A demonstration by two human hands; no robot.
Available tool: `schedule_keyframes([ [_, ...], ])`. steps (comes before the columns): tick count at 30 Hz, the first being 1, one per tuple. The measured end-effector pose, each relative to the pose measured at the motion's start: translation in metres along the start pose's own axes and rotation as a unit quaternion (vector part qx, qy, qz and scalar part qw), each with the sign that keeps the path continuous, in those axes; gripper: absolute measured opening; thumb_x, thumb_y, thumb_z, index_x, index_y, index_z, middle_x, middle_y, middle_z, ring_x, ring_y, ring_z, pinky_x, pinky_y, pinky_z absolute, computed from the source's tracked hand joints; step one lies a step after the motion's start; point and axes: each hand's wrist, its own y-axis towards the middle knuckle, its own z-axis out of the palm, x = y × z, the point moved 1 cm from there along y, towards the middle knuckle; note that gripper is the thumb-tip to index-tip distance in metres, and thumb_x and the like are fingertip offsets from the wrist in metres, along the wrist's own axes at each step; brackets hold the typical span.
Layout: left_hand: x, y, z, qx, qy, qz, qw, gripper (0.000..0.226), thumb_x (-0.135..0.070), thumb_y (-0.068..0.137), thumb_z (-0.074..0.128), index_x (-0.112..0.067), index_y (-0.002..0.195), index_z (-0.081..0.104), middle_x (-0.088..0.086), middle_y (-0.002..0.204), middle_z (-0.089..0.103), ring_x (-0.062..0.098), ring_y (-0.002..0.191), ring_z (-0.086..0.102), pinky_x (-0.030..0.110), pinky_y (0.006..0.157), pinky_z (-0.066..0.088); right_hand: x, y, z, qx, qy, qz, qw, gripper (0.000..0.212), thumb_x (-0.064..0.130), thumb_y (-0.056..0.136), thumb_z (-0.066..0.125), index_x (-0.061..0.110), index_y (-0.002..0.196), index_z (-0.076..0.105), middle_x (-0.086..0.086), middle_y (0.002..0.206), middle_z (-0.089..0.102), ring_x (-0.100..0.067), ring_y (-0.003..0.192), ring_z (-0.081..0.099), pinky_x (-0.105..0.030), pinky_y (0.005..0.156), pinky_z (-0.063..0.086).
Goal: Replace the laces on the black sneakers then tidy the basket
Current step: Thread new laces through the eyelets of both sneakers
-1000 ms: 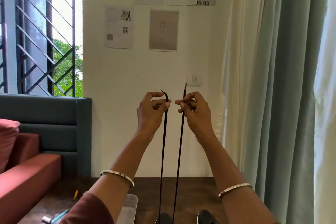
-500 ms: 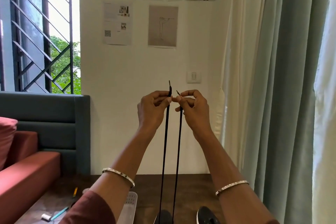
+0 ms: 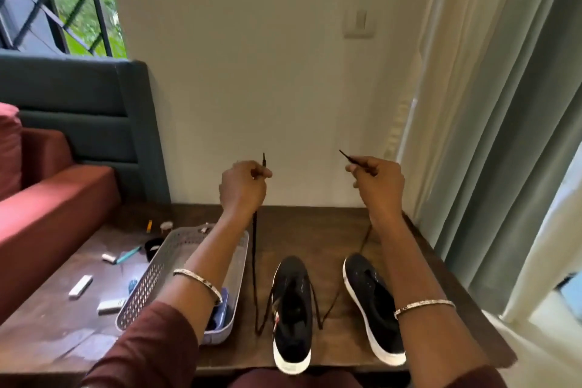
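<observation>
Two thin black lace ends, left hand pinching one, right hand the other

The basket lies on the worktop, left of the left sneaker; the right sneaker stands further right. Small items lie left of the basket.

The left forearm hides the middle of the basket, so the blue thing inside shows only in part. The lace vanishes inside the left hand and behind the right forearm. 3 small white pieces on the bench are too blurred to name. The sofa runs off the left edge.
</observation>
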Motion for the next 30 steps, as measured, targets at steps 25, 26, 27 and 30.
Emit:
schedule_keyframes([
  [25,0.192,-0.078,0.166,0.245,0.061,-0.234,0.939,0.048,-0.042,0.085,0.071,-0.022,0.128,0.062,-0.005,0.12,0.068,0.015,0.112,0.063,0.035,0.096,0.051,-0.24,-0.122,0.118,0.095,-0.052,0.304,0.946,0.003,0.023,0.082,0.08,0.025,0.083,0.081,0.012,0.076,0.075,-0.001,0.078,0.07,-0.033,0.082,0.059],
  [26,0.195,-0.078,0.167,0.242,0.053,-0.237,0.939,0.046,-0.041,0.087,0.069,-0.023,0.129,0.062,-0.005,0.119,0.068,0.015,0.111,0.063,0.034,0.096,0.05,-0.241,-0.123,0.121,0.101,-0.061,0.297,0.948,0.003,0.023,0.082,0.079,0.025,0.082,0.081,0.013,0.074,0.075,0.0,0.076,0.07,-0.033,0.081,0.059],
  [27,0.197,-0.078,0.167,0.239,0.044,-0.241,0.94,0.043,-0.039,0.09,0.067,-0.023,0.129,0.063,-0.005,0.119,0.069,0.014,0.111,0.063,0.034,0.097,0.05,-0.243,-0.124,0.124,0.107,-0.072,0.287,0.949,0.004,0.024,0.082,0.078,0.026,0.08,0.081,0.013,0.073,0.074,0.001,0.075,0.069,-0.033,0.08,0.059],
  [30,0.204,-0.077,0.164,0.222,0.008,-0.252,0.942,0.034,-0.035,0.093,0.062,-0.024,0.125,0.067,-0.003,0.119,0.07,0.016,0.112,0.063,0.037,0.1,0.049,-0.248,-0.128,0.13,0.124,-0.122,0.256,0.951,0.006,0.024,0.083,0.075,0.025,0.079,0.08,0.014,0.075,0.074,0.002,0.075,0.068,-0.032,0.079,0.058],
])
